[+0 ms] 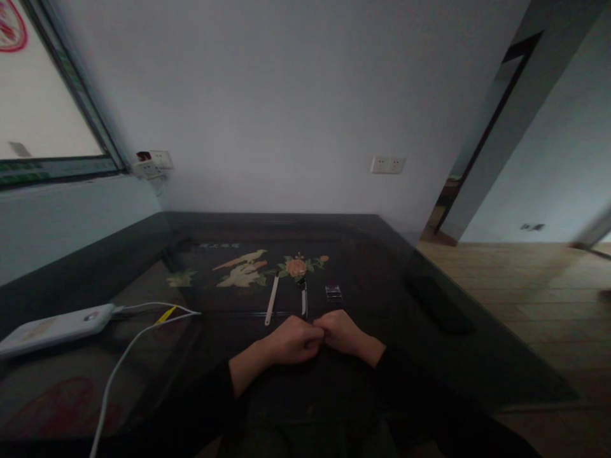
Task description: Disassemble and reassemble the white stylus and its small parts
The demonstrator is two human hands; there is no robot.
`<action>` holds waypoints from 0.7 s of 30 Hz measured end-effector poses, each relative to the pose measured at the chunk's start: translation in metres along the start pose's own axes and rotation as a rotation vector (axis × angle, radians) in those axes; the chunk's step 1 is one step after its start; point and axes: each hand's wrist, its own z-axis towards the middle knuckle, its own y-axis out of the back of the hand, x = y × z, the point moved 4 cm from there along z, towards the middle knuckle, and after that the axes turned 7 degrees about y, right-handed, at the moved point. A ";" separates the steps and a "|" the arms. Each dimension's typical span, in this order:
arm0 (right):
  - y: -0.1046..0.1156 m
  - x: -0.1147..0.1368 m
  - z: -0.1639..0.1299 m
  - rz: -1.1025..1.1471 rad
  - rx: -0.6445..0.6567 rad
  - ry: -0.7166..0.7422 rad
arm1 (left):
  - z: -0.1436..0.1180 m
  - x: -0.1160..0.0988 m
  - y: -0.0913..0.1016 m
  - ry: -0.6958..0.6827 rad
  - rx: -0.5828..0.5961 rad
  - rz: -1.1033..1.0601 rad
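My left hand (290,340) and my right hand (344,333) rest together on a dark glass-topped table (429,299), fingertips meeting at the middle. Their fingers are curled inward; whether something small sits between them is hidden. Just beyond the hands lie a pale flat strip (272,299), a short metal tool with a dark head (303,298), and a small shiny rectangular piece (333,293). Neither hand touches these three items.
A white power bank (57,327) lies at the left with white and yellow cables (143,318) running from it. A bird-and-flower picture (248,270) shows under the glass. Wall sockets (387,165) sit behind; a doorway and wooden floor are to the right.
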 end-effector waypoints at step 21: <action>0.001 -0.007 -0.002 0.030 -0.021 -0.074 | -0.001 0.008 0.007 0.077 -0.022 -0.014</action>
